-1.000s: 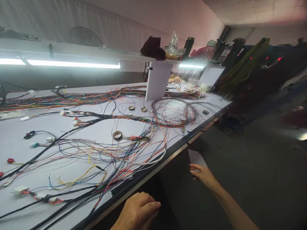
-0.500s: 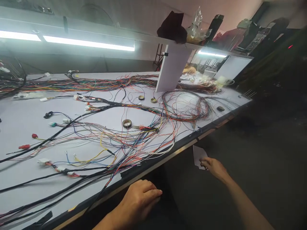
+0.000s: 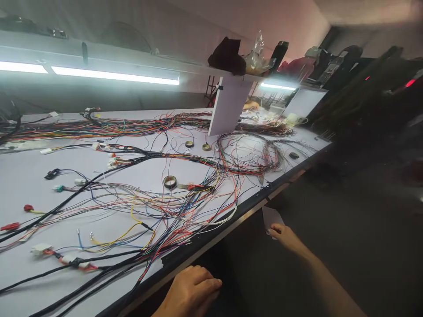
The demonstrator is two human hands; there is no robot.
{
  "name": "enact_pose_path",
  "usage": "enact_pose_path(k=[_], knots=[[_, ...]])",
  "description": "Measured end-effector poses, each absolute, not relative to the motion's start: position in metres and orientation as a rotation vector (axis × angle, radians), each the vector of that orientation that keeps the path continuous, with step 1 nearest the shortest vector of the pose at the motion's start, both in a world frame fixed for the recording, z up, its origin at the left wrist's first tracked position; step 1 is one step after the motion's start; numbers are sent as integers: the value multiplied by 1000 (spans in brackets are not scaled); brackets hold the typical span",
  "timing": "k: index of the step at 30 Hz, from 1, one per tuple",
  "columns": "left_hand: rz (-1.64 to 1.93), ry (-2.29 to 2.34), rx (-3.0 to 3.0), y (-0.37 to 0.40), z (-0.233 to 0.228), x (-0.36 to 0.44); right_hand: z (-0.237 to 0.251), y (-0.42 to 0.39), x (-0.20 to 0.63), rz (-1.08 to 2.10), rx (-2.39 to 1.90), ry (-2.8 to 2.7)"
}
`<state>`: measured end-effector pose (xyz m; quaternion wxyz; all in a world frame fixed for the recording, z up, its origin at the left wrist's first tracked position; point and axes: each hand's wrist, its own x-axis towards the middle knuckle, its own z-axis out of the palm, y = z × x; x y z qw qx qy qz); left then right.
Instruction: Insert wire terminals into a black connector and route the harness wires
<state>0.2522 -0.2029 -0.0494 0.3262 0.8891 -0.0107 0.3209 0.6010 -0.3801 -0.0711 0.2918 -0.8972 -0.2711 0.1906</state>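
My right hand (image 3: 287, 237) reaches past the front edge of the table and pinches the lower part of a white sheet of card or paper (image 3: 271, 216). That sheet hangs just below the table's dark edge. My left hand (image 3: 194, 288) is in front of the edge, at the bottom of the view, its fingers curled together and nothing visible in them. On the table nearest to it lies a wire harness (image 3: 165, 237), with black-taped branches running left and loose coloured wires fanning out. A white connector (image 3: 42, 250) ends one branch.
Tape rolls (image 3: 170, 182) lie among the wires. A coiled wire bundle (image 3: 251, 154) is farther right, and a long bundle (image 3: 132, 125) runs along the back. A white upright panel (image 3: 228, 105) stands at the table's back. A cup (image 3: 295, 119) sits beyond; another person's hand (image 3: 251, 105) shows behind.
The view has shifted, so the table appears lower and further left. My right hand still pinches the white sheet, and my left hand stays curled near the edge.
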Motion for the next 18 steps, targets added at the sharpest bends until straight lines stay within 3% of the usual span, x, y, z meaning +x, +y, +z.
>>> enact_pose_path(k=[9,18], knots=[[956,-139,2372,-201,-59,256,-35,-356,597,222,-2367,-732],[802,31,2368,-204,-28,216,24,-190,529,179,-2025,-1526]])
